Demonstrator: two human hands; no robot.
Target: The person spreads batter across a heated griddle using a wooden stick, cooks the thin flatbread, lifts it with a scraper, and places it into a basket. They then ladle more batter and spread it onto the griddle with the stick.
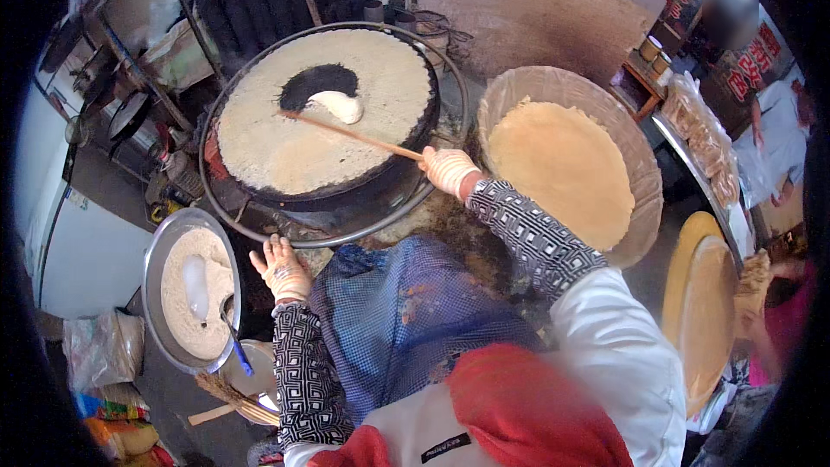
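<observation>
My right hand, in a pale glove, grips a long wooden spreader whose far end lies on a large round black griddle. A thin layer of batter covers most of the griddle around a bare dark patch near its middle. Beside that patch and the spreader's end sits a thick white mound of batter. My left hand, gloved too with bare fingertips, rests with fingers spread at the near side of the metal ring around the griddle; it holds nothing.
At right stands a lined round basket with large flat pancakes. A metal basin of batter with a blue-handled ladle is at left, near a straw brush. Other people are at the far right, near more stacked rounds.
</observation>
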